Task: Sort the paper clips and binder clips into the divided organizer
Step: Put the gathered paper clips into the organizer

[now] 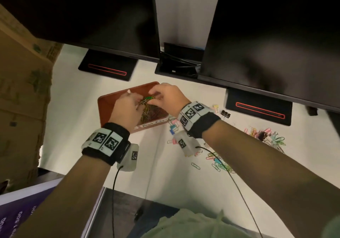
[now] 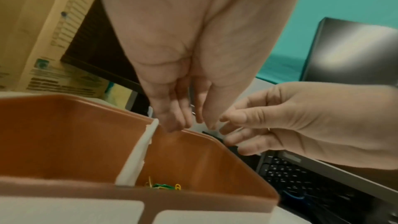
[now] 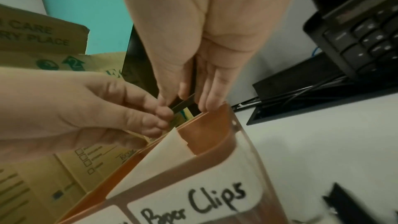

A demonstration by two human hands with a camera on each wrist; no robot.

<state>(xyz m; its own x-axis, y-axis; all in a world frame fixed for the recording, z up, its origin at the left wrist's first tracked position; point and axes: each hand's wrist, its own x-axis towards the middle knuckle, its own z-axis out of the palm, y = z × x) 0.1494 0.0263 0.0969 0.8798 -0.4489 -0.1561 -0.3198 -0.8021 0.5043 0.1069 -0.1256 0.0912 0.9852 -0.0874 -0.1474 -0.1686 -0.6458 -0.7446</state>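
Observation:
A brown divided organizer [image 1: 105, 105] stands on the white desk, and its right compartment, labelled "Paper Clips" [image 3: 193, 207], holds a pile of coloured paper clips [image 1: 153, 112]. A white divider [image 2: 137, 151] splits the organizer. Both hands hover over that compartment, fingertips nearly touching. My left hand [image 1: 140, 100] and my right hand [image 1: 153, 95] pinch a small tangle of green paper clips [image 1: 149, 98] between them. The wrist views show the curled fingers meeting above the rim but hide the clips.
Pastel binder clips [image 1: 173, 126] and a black binder clip [image 1: 226, 113] lie right of the organizer. More loose clips [image 1: 266, 134] are scattered further right and near my right forearm [image 1: 217, 161]. Two monitors on stands [image 1: 107, 66] stand behind, and a cardboard box [image 1: 22, 90] is at the left.

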